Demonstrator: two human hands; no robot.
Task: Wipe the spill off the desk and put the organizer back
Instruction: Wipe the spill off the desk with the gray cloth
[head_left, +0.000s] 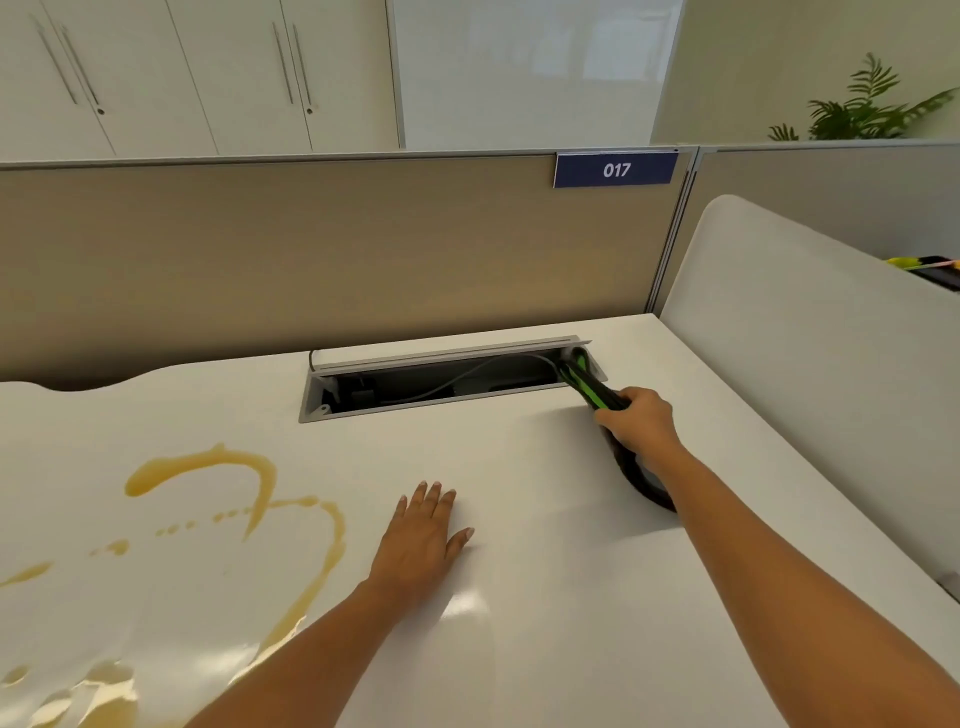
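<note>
One container on view: a recessed cable tray (313, 402) sunk into the white desk (519, 597) at the back, lid raised. In it are a grey cable (467, 370), some dark plug-like parts at its left end that are too dim to tell, and at its right end the tip of a black-and-green object (586, 380); what that object is I cannot tell. Right hand (641, 422) has its fingers curled round the object's middle, and a curved black part of it shows under the wrist, on the desk. Left hand (422, 535) lies flat on the desk, palm down, fingers straight, holding nothing, just right of the spill. Spill (218, 453): amber liquid in looping streaks and small drops across the near-left desk, pooling at the bottom-left corner, well apart from the tray. Writing: one blue sign (616, 170) on the beige partition (311, 249) reads "017". Counts: two hands, one tray, one sign, four long handles on the white cabinets (156, 78) behind, one green plant (862, 109) far right, one white side screen (805, 338) with a black and yellow item (930, 267) partly hidden behind it.
</note>
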